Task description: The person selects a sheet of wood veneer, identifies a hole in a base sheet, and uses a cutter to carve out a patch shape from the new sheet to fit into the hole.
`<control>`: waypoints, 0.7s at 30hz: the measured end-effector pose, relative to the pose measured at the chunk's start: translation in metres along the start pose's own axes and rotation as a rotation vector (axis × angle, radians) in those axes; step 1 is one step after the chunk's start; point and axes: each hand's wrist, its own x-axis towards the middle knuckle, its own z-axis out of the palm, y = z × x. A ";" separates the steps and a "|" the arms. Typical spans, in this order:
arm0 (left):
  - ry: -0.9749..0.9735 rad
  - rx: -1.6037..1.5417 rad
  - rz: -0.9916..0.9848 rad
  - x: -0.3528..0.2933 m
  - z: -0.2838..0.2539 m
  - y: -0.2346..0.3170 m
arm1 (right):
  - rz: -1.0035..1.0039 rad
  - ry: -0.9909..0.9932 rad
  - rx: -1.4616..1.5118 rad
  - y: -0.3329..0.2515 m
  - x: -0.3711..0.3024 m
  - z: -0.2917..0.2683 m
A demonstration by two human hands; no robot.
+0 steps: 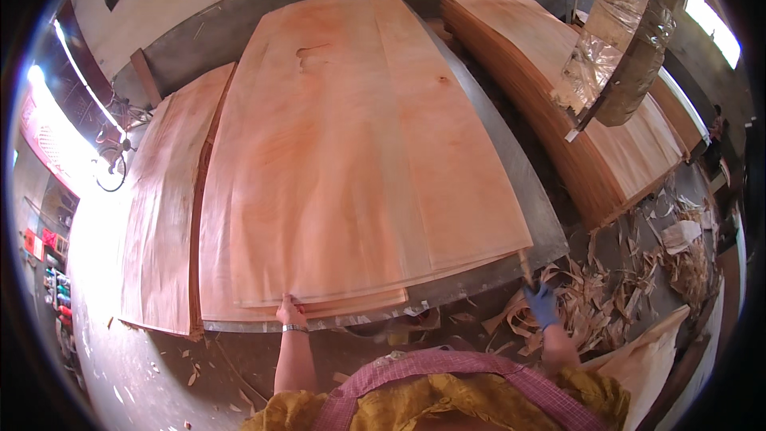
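A large, thin wood veneer sheet (343,152), orange-tan with a knot, lies over other sheets on a grey metal-looking tabletop (550,231). My left hand (291,311), bare with a band at the wrist, pinches its near edge left of the middle. Beneath that edge, a lower veneer sheet (351,303) sticks out toward me. My right hand (542,305), in a blue glove, is beside the near right corner. Its fingers are closed around a narrow tan piece (526,266) reaching up to that corner; whether it is a wood strip or a tool handle I cannot tell.
Veneer stacks stand to the left (163,207) and right (542,104). A wrapped post-like piece (618,40) hangs over the right stack. Curled veneer scraps (590,311) litter the floor near my right hand. A bicycle (112,160) stands by the bright doorway at far left.
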 end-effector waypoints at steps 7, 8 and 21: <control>0.005 0.006 0.043 -0.017 0.014 -0.012 | 0.112 -0.021 0.321 -0.122 0.036 0.008; -0.044 0.006 0.150 0.003 0.006 -0.002 | 0.083 0.029 0.318 -0.133 0.054 0.015; 0.020 -0.091 0.027 -0.009 0.041 -0.024 | 0.297 -0.026 0.219 0.110 0.039 -0.084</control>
